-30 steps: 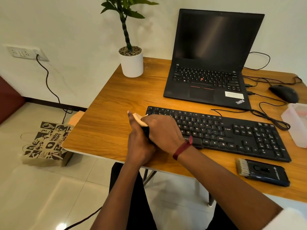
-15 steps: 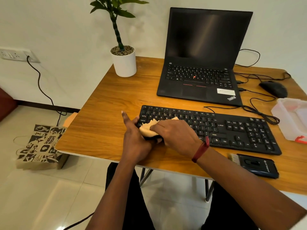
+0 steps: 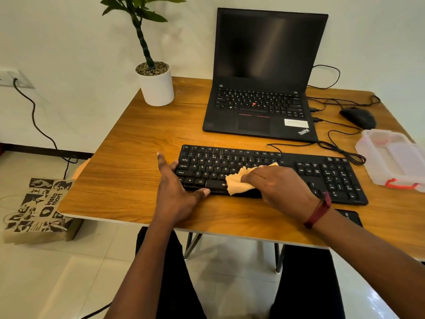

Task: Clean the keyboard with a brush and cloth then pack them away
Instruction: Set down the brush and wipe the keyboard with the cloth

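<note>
A black keyboard (image 3: 322,171) lies across the front of the wooden table (image 3: 138,157). My right hand (image 3: 280,185) presses a tan cloth (image 3: 239,180) onto the keys near the keyboard's middle, by the space bar. My left hand (image 3: 174,189) holds the keyboard's left front corner, fingers spread along its left edge and thumb on the front edge. The black brush (image 3: 349,216) lies in front of the keyboard, mostly hidden behind my right forearm.
An open black laptop (image 3: 262,107) stands behind the keyboard, with cables (image 3: 340,146) and a black mouse (image 3: 358,117) to its right. A clear plastic box (image 3: 391,157) sits at the right edge. A potted plant (image 3: 156,84) stands back left. A paper bag (image 3: 39,208) is on the floor.
My right hand has slid the cloth to the right, from the keyboard's left end to its middle. My left hand has stayed at the left corner.
</note>
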